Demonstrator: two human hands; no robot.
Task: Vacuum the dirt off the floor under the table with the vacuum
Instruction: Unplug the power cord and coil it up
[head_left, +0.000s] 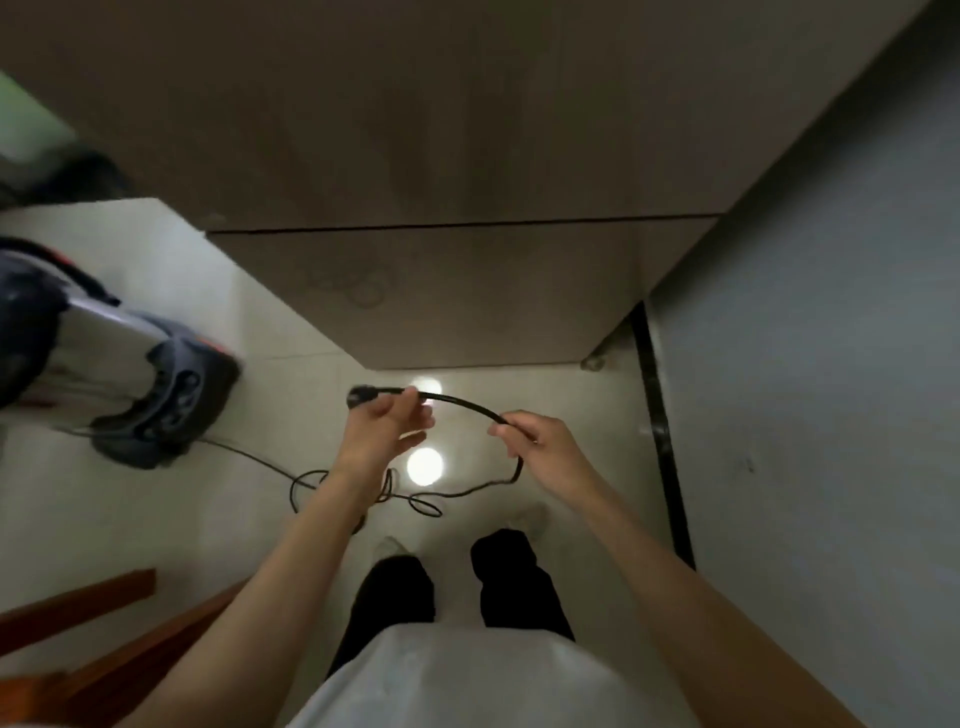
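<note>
- Left hand (382, 423) pinched the cord (457, 401) by its plug (361, 396); right hand (527, 441) gripped it farther along, frame centre.
- Vacuum (114, 364) stood idle, left edge.
- Judged: still unplugged; vacuuming not begun.

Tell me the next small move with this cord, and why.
Probably carry the plug to a wall socket; none shows in this view. The left hand holds the cord just behind the plug, the right hand pinches it further along, and the rest lies looped on the floor toward the vacuum, so it seems unplugged.
</note>
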